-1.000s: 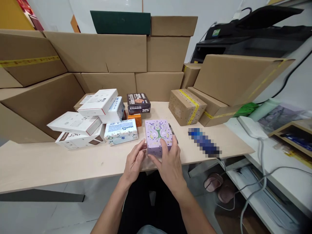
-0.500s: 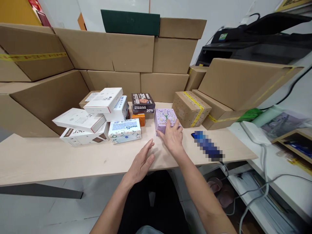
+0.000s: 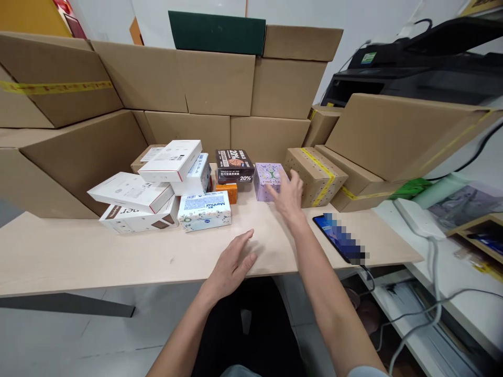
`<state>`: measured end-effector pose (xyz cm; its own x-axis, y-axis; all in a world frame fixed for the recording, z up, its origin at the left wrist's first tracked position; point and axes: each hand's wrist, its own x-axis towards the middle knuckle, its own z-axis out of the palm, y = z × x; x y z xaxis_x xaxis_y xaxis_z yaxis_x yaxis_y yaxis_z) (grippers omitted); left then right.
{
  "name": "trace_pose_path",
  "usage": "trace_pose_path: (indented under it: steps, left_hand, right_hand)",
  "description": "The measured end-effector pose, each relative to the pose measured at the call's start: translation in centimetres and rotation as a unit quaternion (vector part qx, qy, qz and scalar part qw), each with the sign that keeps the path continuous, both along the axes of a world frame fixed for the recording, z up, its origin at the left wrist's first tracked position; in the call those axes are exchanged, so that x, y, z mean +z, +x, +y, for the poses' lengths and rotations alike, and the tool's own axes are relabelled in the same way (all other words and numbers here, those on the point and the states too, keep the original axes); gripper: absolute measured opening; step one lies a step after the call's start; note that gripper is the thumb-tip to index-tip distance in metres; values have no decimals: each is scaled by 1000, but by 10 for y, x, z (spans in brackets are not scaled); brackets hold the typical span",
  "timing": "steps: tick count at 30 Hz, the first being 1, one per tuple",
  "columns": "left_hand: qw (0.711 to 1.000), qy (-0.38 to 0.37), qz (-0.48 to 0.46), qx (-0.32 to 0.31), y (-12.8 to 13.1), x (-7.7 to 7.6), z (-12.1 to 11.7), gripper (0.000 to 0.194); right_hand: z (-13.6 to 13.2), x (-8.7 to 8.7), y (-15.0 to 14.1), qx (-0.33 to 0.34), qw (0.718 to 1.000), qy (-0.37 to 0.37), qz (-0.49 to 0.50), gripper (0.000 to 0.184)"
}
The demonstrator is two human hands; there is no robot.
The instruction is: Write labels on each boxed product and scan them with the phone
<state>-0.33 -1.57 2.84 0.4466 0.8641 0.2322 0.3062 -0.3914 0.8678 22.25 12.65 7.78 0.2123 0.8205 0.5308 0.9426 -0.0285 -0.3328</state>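
A purple patterned box (image 3: 262,187) stands on the table between a dark brown food box (image 3: 234,170) and a cardboard carton (image 3: 310,175). At its front right corner is my right hand (image 3: 290,198), thumb and fingers spread, partly hiding the box. Whether the fingertips press on it I cannot tell. My left hand (image 3: 231,266) hovers at the near edge of the table, fingers stretched out and holding nothing. To its upper left lies a white and blue tissue pack (image 3: 205,212). A small orange box (image 3: 227,193) sits just behind that pack.
White boxes (image 3: 135,191) lie stacked at the left. Large cardboard panels (image 3: 204,81) wall off the back and left of the table (image 3: 133,262). A phone (image 3: 328,230) with a cable lies right of my right hand. A black printer (image 3: 412,73) stands at the far right.
The purple box has moved back on the table, close beside the carton. My right hand has moved with it, its fingers now at the box's right side. My left hand stays low.
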Motion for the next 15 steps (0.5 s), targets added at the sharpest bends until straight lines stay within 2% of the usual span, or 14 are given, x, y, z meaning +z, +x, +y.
trace_pose_path:
  steps: [2,4,6,9,12,15]
  left_hand:
    - [1000,11,8,-2,0,2,0,50]
    - [1000,22,13,-6,1,3,-1,47]
    - [999,29,15,-7,1,3,-1,45]
    - [999,34,19,-6,2,2,-2,42]
    - [999,36,13,-6,2,0,-1,39]
    - [999,34,4,-3,2,0,0,36]
  right_hand:
    - [-7,9,23,-46,994,88,33,64]
    - [-13,17,49,-121,980,143,62,77]
    - [-16,23,74,-147,977,129,89,97]
    - [-17,24,102,-138,978,24,157,114]
    - [-14,17,113,-112,965,-26,237,112]
    - [-13,11,110,-114,954,33,276,99]
